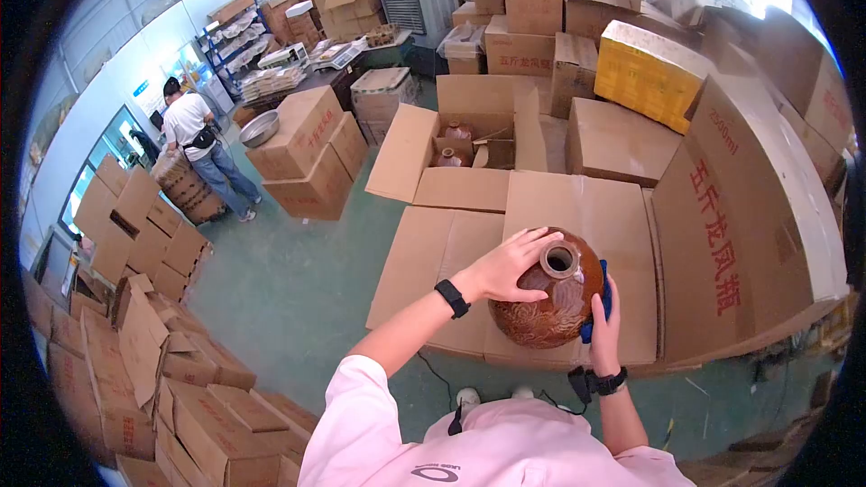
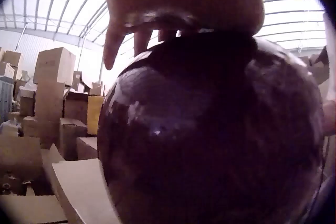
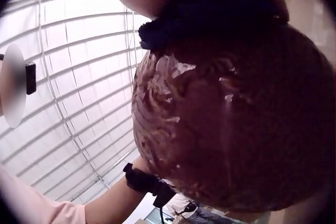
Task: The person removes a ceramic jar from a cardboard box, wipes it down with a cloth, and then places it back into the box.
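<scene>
A round, glossy brown jar (image 1: 539,317) with a relief pattern and a narrow open neck is held up in front of the body, its mouth tilted toward the head camera. My left hand (image 1: 511,269) grips its upper left shoulder, thumb below the neck and fingers spread beyond it; the left wrist view shows that hand (image 2: 184,3) over the jar (image 2: 210,129). On the jar's right side my right hand (image 1: 607,332) holds a dark blue cloth (image 1: 604,296) against the surface. In the right wrist view the cloth (image 3: 210,16) lies between palm and jar (image 3: 236,119).
Flattened carton flaps (image 1: 451,248) lie beneath the jar. Beyond them an open carton (image 1: 403,155) contains brown jars (image 1: 451,158). A tall carton panel (image 1: 735,207) stands at the right, near a yellow box (image 1: 651,75). Stacked cartons surround the area; a person (image 1: 191,131) stands far left.
</scene>
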Available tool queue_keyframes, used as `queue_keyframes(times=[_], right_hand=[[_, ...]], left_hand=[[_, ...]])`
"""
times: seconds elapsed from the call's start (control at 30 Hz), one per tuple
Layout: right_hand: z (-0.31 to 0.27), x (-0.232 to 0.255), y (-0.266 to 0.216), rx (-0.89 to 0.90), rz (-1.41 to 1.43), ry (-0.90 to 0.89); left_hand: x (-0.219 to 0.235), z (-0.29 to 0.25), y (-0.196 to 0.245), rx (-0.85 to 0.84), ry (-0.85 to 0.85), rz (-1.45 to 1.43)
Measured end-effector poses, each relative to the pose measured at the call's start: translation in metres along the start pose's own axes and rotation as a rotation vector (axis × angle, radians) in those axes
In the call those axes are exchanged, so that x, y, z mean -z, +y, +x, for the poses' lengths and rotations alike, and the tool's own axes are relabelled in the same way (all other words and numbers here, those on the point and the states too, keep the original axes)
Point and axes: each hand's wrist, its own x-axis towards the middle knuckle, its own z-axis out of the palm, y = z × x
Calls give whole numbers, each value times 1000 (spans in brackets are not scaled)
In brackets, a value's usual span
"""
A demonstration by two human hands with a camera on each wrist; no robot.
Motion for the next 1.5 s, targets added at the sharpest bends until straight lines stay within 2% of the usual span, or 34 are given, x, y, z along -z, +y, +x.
queue_keyframes(times=[0.07, 0.17, 0.2, 0.3, 0.37, 0.43, 0.53, 0.67, 0.77, 0.87, 0.9, 1.03, 1.13, 1.17, 1.23, 1.37, 1.47, 1.5], right_hand=[[10, 10, 2, 131, -256, -35], [21, 9, -21, 306, -500, -189], [28, 7, -32, 359, -539, -276], [45, -5, -60, 463, -681, -483], [60, -11, -64, 519, -746, -597], [78, -7, -62, 437, -662, -694], [96, 0, -65, 302, -533, -810], [105, 11, -50, 159, -424, -734], [108, 20, -19, -146, -20, -603], [101, 44, 47, -497, 247, -409], [83, 49, 95, -653, 315, -250], [65, 45, 129, -625, 495, -297], [44, 37, 139, -608, 641, -329], [37, 36, 139, -625, 640, -271], [25, 33, 132, -658, 630, -160], [4, 30, 131, -636, 655, -108], [-6, 13, 88, -624, 666, -54], [-6, 11, 77, -618, 659, -30]], left_hand=[[4, -5, 6, 29, -13, 236], [-6, -22, 28, 372, 48, 218], [-12, -28, 37, 539, 73, 168], [-25, -40, 59, 827, 113, -124], [-29, -42, 60, 786, 129, -96], [-40, -44, 53, 732, 210, -114], [-41, -46, 49, 688, 234, -144], [-38, -45, 52, 701, 227, -115], [-33, -44, 57, 734, 202, -93], [-30, -45, 61, 764, 171, -56], [-28, -42, 61, 763, 166, -48], [-30, -46, 58, 782, 143, -45], [-24, -50, 48, 698, 161, -56], [-22, -51, 41, 658, 135, -58], [-15, -52, 24, 579, 93, -62], [-4, -46, -2, 489, -7, -205], [-5, -50, -11, 482, -20, -221], [-8, -52, -13, 488, 21, -261]])
